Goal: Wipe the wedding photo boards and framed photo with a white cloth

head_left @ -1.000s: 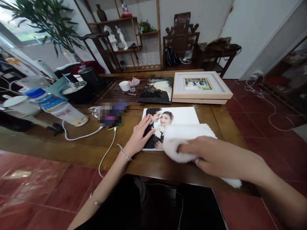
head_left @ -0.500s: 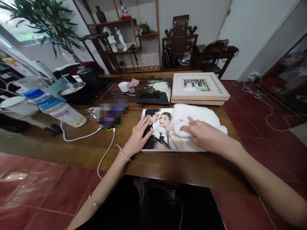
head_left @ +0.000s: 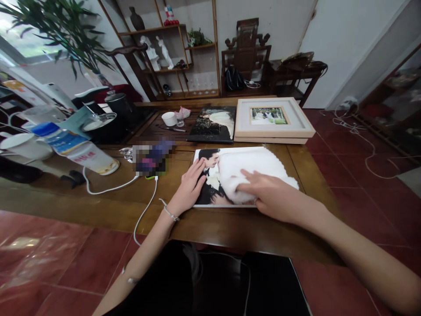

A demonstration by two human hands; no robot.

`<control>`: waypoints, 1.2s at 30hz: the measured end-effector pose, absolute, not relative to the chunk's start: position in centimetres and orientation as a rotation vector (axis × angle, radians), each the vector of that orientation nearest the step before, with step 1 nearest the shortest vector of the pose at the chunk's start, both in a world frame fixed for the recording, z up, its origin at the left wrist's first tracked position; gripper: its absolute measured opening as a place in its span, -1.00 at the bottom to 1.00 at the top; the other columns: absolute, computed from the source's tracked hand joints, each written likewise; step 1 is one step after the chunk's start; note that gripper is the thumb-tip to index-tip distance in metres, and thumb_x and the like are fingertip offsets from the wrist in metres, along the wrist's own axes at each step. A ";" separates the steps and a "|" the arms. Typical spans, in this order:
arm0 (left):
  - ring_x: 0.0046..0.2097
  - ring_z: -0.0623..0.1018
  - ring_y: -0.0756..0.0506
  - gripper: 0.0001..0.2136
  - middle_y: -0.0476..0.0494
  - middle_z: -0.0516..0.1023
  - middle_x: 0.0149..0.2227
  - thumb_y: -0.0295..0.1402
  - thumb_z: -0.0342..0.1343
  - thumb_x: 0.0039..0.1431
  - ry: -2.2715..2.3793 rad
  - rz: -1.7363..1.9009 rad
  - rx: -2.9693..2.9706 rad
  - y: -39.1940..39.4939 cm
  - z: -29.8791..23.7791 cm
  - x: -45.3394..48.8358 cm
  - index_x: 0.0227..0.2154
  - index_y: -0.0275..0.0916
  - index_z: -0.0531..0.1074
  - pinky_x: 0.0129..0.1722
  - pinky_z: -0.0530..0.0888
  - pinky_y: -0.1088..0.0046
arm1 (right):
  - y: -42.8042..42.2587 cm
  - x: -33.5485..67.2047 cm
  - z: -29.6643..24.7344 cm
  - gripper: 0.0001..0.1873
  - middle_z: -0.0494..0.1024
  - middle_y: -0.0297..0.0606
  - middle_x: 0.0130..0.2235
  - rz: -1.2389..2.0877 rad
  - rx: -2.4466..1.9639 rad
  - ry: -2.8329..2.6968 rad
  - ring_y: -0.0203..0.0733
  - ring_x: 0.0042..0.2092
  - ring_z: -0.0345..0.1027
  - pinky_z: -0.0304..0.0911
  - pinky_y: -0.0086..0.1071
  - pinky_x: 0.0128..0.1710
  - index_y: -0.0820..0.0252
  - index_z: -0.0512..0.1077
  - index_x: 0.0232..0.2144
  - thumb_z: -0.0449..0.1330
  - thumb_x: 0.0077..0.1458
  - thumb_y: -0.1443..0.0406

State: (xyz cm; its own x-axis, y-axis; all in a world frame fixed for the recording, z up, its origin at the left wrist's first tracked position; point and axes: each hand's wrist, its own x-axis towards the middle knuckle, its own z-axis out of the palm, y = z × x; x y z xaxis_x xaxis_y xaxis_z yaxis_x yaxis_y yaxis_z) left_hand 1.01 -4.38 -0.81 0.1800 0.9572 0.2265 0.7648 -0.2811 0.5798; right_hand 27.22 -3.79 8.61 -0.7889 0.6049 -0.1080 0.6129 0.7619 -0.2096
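A photo panel (head_left: 210,193) with a couple pictured on it lies flat on the wooden table (head_left: 210,226). My left hand (head_left: 191,184) rests on its left edge, fingers stretched out and holding nothing. A fluffy white cloth (head_left: 259,162) covers the right part of the panel and reaches past its right side. My right hand (head_left: 268,191) grips the cloth and presses it onto the panel, with some fingers buried in the pile.
Behind the panel lie a dark photo board (head_left: 213,125) and stacked light-wood picture frames (head_left: 272,136). To the left are a bottle (head_left: 77,149) lying tilted, a charging cable (head_left: 144,217), a white cup (head_left: 169,118) and a dark pot (head_left: 120,107).
My right hand has slid the cloth left and toward me over the panel, covering one of the pictured faces. My left hand stays in place.
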 end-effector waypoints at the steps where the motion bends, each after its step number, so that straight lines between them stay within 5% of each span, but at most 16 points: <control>1: 0.39 0.01 -0.15 -0.53 -0.19 0.06 0.37 -0.23 -0.20 0.37 1.632 0.799 2.128 -4.4 -0.8 1.0 0.30 -0.20 0.09 0.32 0.01 0.05 | -2.9 27.2 8.2 -0.45 0.38 0.00 0.15 -0.289 1.063 2.912 0.09 0.22 0.16 0.17 -0.09 0.08 0.17 0.42 -0.07 0.01 -0.13 0.58; 6: 0.39 0.01 -0.15 -0.53 -0.19 0.06 0.37 -0.24 -0.19 0.37 1.636 0.805 2.121 -4.4 -0.7 1.1 0.29 -0.18 0.09 0.32 0.01 0.04 | 0.1 28.0 7.1 -0.41 0.40 0.02 0.12 0.048 1.254 2.849 0.17 0.21 0.15 0.22 -0.06 0.00 0.24 0.40 -0.02 -0.01 -0.12 0.59; 12: 0.39 0.03 -0.17 -0.54 -0.16 0.08 0.36 -0.24 -0.18 0.37 1.638 0.811 2.114 -4.4 -0.7 1.2 0.29 -0.13 0.10 0.32 0.00 0.05 | -5.1 30.0 9.3 -0.53 0.51 -0.17 -0.29 -0.242 1.217 2.775 -0.06 -0.27 0.41 0.19 -0.28 -0.33 0.12 0.45 -0.20 -0.05 -0.07 0.57; 18: 0.38 0.04 -0.16 -0.53 -0.19 0.08 0.36 -0.25 -0.16 0.36 1.639 0.820 2.121 -4.4 -0.7 1.1 0.29 -0.20 0.11 0.32 0.02 0.07 | -8.9 29.0 10.7 -0.58 0.51 -0.33 -0.25 -0.657 0.832 2.831 -0.15 -0.27 0.38 0.09 -0.34 -0.38 0.05 0.40 -0.33 0.00 -0.22 0.57; 24: 0.38 0.05 -0.17 -0.53 -0.22 0.09 0.36 -0.24 -0.16 0.36 1.636 0.821 2.134 -4.4 -0.7 1.1 0.28 -0.23 0.13 0.32 0.03 0.07 | -5.8 26.7 9.9 -0.54 0.54 -0.24 -0.27 -0.310 1.010 2.909 -0.10 -0.32 0.40 0.09 -0.31 -0.38 0.06 0.42 -0.14 0.02 -0.08 0.51; 28: 0.38 0.04 -0.17 -0.53 -0.21 0.09 0.36 -0.24 -0.15 0.36 1.629 0.824 2.142 -4.4 -0.7 1.0 0.28 -0.22 0.13 0.33 0.03 0.07 | -3.6 26.3 7.6 -0.56 0.52 -0.06 -0.06 0.000 1.051 3.001 0.04 -0.10 0.41 0.24 -0.19 -0.21 0.15 0.42 -0.12 0.04 -0.07 0.53; 32: 0.38 0.03 -0.16 -0.53 -0.21 0.08 0.36 -0.25 -0.16 0.36 1.643 0.809 2.139 -4.3 -0.8 1.1 0.28 -0.25 0.12 0.32 0.02 0.06 | -1.8 26.4 5.5 -0.44 0.28 -0.02 0.24 0.086 1.019 3.065 0.23 0.24 0.11 0.15 0.05 0.11 0.21 0.38 0.01 0.07 -0.08 0.56; 36: 0.38 0.04 -0.15 -0.54 -0.19 0.08 0.36 -0.26 -0.16 0.36 1.648 0.808 2.143 -4.3 -0.8 1.0 0.28 -0.23 0.12 0.32 0.03 0.06 | -2.2 27.0 6.1 -0.46 0.28 -0.02 0.24 -0.088 0.949 3.085 0.22 0.27 0.05 0.12 0.05 0.16 0.23 0.43 -0.08 0.06 -0.15 0.60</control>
State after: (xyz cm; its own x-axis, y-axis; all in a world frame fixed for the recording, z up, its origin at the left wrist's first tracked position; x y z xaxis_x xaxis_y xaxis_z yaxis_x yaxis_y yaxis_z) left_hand 1.04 -4.34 -0.78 0.1752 0.9548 0.2400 0.7747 -0.2841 0.5649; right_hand 27.05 -2.20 6.15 -0.8237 0.5629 0.0678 0.5581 0.8261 -0.0776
